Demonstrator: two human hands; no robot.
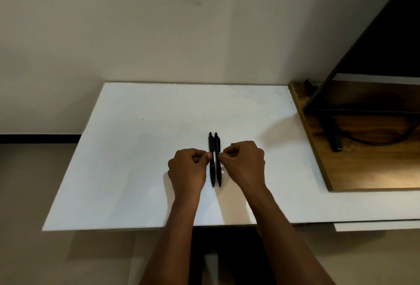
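Two black pens lie side by side on the white table [141, 148], tips pointing toward me. My left hand [187, 168] has its fingers curled, and its fingertips pinch the left pen [211, 146] near the middle. My right hand [244, 164] is curled the same way, its fingertips pinching the right pen [217, 146] at mid-length. The two pens touch or nearly touch along their barrels. A small dark tip of something shows just behind my right hand's knuckles; I cannot tell what it is.
A wooden board [354, 171] lies on the table's right side, bearing a dark monitor stand [334, 134] and a cable. The monitor [386, 34] leans overhead at the upper right. A pale wall stands behind the table; the floor shows on the left.
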